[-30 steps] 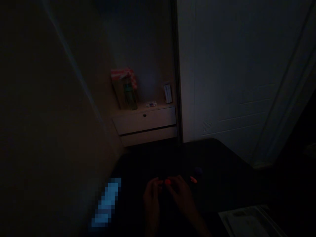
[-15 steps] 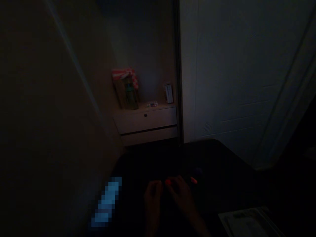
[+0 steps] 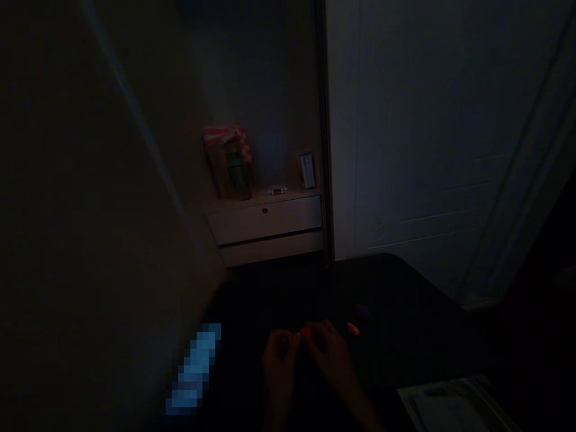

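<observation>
Pretty dim in there, so only so much could be made out. A small red ball (image 3: 306, 332), kinda glowing against all that black, was held up over the near part of the dark desk (image 3: 405, 348), right between the two hands. It was pinched between the thumb and fingers of the right hand (image 3: 333, 355), so that grip was closed around it. The left hand (image 3: 279, 360) was held just beside it, fingers curled round and the thumb tip pointed at the ball. Whether anything was clasped in the left grip couldn't be told, and whether the ball was touched by that thumb couldn't be made out either.

Just past the right hand, a little orange piece (image 3: 353, 328) had been left lying on the desk, with a dark purple lump (image 3: 362, 312) placed right behind it. At the near right corner, a clear plastic packet (image 3: 450, 405) was partly cut off by the frame. Over on the left, a bluish bright patch (image 3: 193, 369) was blurred into blocks.

Beyond the desk, a green-topped bottle (image 3: 238, 177) was parked on a shelf (image 3: 261, 198), in front of something draped in red and white cloth (image 3: 222, 135). Two drawers (image 3: 270, 225) were set below.
</observation>
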Motion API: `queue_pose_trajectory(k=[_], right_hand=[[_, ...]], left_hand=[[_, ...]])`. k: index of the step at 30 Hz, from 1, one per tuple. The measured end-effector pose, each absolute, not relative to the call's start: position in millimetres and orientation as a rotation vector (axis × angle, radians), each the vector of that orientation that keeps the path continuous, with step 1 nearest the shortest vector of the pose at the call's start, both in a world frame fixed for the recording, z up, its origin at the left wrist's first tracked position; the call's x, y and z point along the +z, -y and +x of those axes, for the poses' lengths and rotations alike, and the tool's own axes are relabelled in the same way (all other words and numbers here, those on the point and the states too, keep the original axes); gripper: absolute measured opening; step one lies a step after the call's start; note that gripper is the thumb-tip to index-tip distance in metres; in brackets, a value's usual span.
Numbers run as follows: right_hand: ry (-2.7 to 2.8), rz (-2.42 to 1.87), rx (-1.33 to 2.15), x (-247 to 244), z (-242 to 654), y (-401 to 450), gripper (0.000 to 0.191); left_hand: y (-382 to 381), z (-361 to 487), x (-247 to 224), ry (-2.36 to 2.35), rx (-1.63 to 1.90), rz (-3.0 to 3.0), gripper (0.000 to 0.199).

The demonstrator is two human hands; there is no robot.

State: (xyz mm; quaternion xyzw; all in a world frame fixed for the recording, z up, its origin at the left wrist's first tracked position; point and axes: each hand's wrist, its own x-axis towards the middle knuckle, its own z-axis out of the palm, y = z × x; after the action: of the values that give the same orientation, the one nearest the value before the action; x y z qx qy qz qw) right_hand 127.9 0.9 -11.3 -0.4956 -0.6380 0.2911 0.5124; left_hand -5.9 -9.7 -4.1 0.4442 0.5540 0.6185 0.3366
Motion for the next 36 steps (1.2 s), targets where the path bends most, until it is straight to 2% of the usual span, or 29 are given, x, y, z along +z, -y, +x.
queue_pose_trajectory(k=[36], right_hand=[[1.536, -1.184, 0.693, -13.2, 129.4, -1.8, 0.022]], left_hand=[[9.8, -6.6, -9.7, -1.464, 1.628, 1.152, 0.053]])
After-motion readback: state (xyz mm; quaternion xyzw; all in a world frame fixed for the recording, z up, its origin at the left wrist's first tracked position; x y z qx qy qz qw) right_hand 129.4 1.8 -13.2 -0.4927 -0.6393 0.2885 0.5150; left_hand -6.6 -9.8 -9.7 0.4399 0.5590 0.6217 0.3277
